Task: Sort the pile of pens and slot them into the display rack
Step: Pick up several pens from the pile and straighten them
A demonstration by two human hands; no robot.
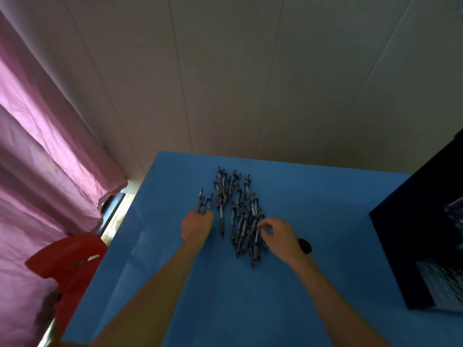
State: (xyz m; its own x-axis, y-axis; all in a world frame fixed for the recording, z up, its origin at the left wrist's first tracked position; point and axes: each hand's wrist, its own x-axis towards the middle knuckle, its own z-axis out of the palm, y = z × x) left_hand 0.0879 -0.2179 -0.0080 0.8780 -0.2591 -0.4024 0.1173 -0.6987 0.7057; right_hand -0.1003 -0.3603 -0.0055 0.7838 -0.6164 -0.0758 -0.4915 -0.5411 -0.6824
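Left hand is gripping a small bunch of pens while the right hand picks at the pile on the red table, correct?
Not quite: the head view shows the table is blue. The left hand does grip a small bunch of pens, and the right hand picks at the pile.

A single head-worn, wide-angle camera looks forward and steeply down over the blue table, close above it, with both forearms reaching in from the bottom edge. The view faces the pale panelled wall behind the table's far edge, with the pink curtain at the left margin.
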